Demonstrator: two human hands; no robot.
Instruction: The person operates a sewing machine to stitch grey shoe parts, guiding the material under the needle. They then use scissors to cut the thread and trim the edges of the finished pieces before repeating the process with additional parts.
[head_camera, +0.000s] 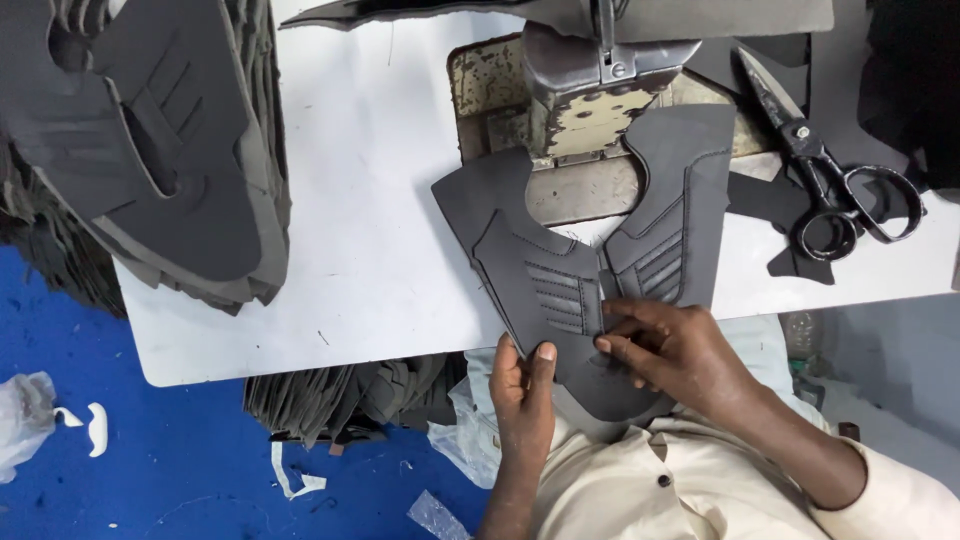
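Observation:
A dark grey shoe upper piece (545, 260), U-shaped with stitched stripes, lies flat on the white table (370, 170) under the sewing machine head (590, 75). My left hand (525, 385) pinches its near edge, thumb on top. My right hand (675, 345) presses fingertips onto the piece's middle, near the stripes. The piece's two wings reach up on either side of the machine's metal plate (580, 190).
A tall stack of similar grey uppers (170, 140) sits at the table's left. Black scissors (825, 165) lie at the right by dark offcuts. More cut pieces (340, 395) hang under the table edge. Blue floor (120, 440) with scraps lies below left.

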